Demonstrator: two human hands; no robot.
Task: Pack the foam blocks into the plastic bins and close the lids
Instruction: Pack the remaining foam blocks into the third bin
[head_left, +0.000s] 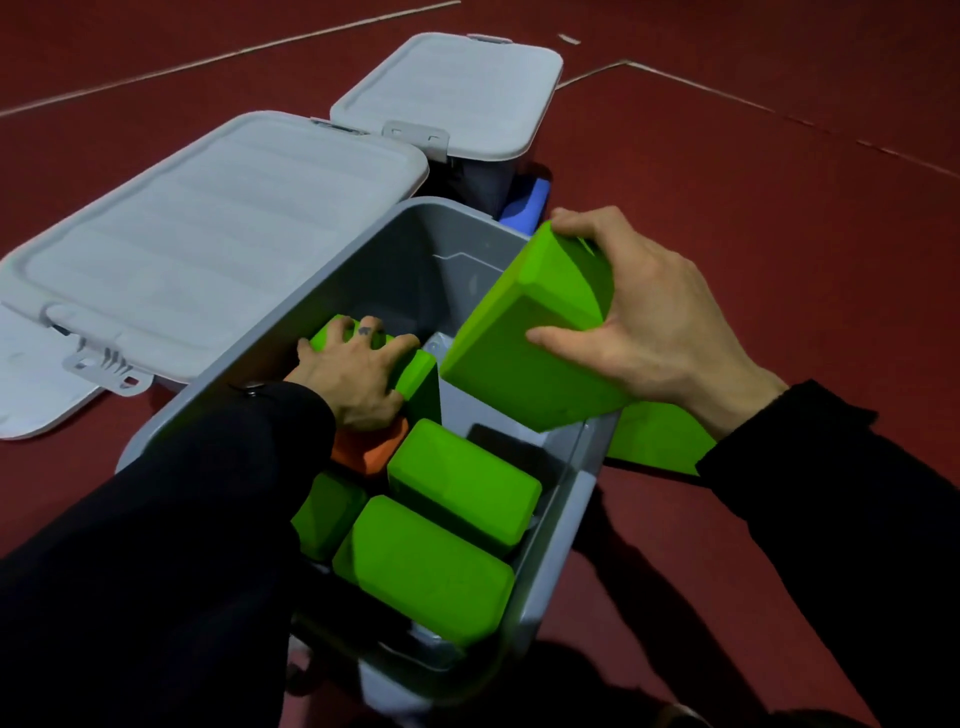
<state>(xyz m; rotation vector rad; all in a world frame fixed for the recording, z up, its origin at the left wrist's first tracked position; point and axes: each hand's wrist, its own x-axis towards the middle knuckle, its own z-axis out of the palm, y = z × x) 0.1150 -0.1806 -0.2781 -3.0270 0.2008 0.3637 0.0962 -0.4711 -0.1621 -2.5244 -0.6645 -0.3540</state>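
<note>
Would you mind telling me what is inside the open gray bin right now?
The open gray bin holds several green foam blocks and an orange block, partly under the left hand. The left sleeve hides the near-left corner.

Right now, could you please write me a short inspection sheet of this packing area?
Surface: dark red floor with pale lines.
Job's things: open grey bin holding green blocks and an orange block; its lid swung open; second bin's lid closed.
Clutter: blue block and green block outside.
Hands: left hand presses a block inside; right hand grips a green block.
Cables: nothing seen.
Surroundings: nothing seen.
</note>
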